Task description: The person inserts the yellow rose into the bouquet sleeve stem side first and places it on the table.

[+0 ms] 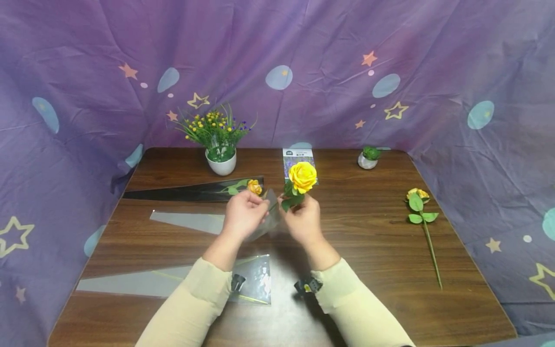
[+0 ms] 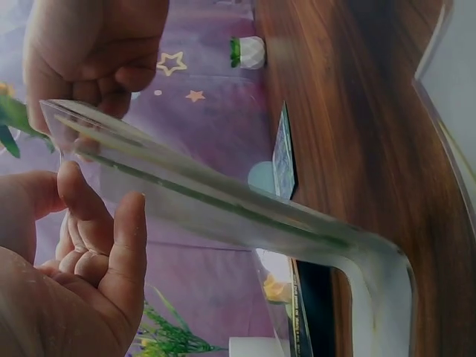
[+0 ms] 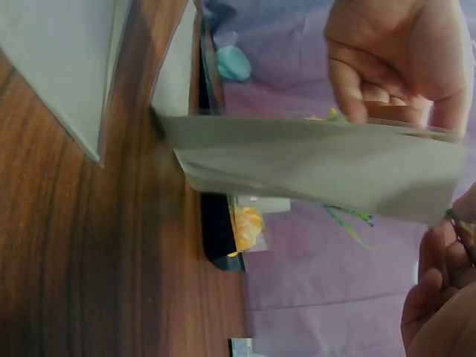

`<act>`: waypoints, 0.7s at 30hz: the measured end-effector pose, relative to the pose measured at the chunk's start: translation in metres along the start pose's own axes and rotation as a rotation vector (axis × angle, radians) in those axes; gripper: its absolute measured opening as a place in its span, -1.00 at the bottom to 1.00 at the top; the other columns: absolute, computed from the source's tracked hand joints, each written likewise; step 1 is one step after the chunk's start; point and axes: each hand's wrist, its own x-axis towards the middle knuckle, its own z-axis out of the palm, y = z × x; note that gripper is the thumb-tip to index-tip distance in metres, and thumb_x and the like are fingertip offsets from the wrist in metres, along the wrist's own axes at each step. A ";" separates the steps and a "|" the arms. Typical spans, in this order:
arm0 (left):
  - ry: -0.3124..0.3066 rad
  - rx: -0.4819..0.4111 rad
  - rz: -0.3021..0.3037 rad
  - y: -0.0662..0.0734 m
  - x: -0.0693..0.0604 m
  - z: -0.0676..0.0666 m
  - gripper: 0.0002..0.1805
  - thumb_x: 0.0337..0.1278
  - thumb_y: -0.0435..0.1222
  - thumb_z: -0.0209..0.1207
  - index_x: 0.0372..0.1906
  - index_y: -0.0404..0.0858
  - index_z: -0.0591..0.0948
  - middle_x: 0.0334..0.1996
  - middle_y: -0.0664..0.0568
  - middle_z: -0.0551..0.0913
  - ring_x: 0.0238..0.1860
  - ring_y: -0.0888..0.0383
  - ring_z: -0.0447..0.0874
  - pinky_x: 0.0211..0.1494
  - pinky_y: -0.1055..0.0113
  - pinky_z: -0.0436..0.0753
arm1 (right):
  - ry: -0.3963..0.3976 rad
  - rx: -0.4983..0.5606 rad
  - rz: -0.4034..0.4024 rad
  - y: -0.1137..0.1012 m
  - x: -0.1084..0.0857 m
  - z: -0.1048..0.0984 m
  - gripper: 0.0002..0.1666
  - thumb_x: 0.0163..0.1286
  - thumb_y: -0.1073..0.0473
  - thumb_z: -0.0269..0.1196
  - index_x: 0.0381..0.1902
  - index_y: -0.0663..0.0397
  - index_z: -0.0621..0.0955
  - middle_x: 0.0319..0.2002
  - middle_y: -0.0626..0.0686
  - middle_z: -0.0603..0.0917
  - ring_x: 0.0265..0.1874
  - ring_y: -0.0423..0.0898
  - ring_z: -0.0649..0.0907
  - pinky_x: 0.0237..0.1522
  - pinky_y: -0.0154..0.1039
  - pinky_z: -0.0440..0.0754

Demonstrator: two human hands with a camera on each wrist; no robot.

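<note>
Just above the right hand [image 1: 303, 219] holding it, a rose [image 1: 303, 177] is looking bright yellow; the left hand [image 1: 244, 214] is pinching a clear sleeve [image 3: 320, 160].

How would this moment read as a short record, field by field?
Left hand: pinches the held sleeve near its mouth
Right hand: holds the yellow rose
Stem: inside the held sleeve
Left side: black sleeve containing another rose; flat clear sleeve nearer
Right side: loose rose lying on the table
Back: potted flowers, card, small potted plant
</note>
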 end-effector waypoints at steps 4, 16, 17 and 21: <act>-0.001 -0.007 -0.004 0.002 -0.001 0.000 -0.87 0.31 -0.37 0.35 -0.24 -0.37 0.65 -0.50 -0.06 0.75 -0.59 0.20 0.67 -0.45 0.34 0.70 | 0.008 -0.032 0.012 0.001 0.000 0.003 -0.64 0.19 0.51 0.47 -0.07 0.38 0.61 -0.29 0.22 0.79 -0.42 -0.01 0.69 -0.37 -0.29 0.66; 0.014 -0.026 -0.031 -0.001 0.001 0.002 -0.87 0.32 -0.36 0.34 -0.25 -0.36 0.63 -0.51 -0.06 0.75 -0.62 0.23 0.64 -0.53 0.41 0.63 | -0.068 0.108 0.010 0.001 0.003 -0.003 -0.15 0.23 0.53 0.45 0.34 0.28 0.24 -0.08 0.32 0.76 -0.21 0.14 0.78 -0.22 -0.22 0.76; 0.014 -0.024 -0.033 -0.002 0.001 0.002 -0.87 0.32 -0.36 0.34 -0.25 -0.36 0.63 -0.51 -0.06 0.75 -0.62 0.23 0.64 -0.53 0.41 0.62 | -0.074 0.124 0.017 0.000 0.003 -0.005 -0.20 0.24 0.50 0.44 0.32 0.31 0.27 -0.07 0.34 0.75 -0.22 0.10 0.77 -0.23 -0.26 0.74; 0.013 -0.036 -0.041 -0.003 0.002 0.002 -0.87 0.32 -0.37 0.34 -0.25 -0.37 0.63 -0.52 -0.06 0.75 -0.63 0.24 0.63 -0.53 0.42 0.64 | -0.056 0.227 0.032 -0.006 0.005 -0.011 -0.42 0.38 0.41 0.26 0.30 0.49 0.38 0.03 0.46 0.66 -0.03 -0.08 0.70 0.07 -0.27 0.68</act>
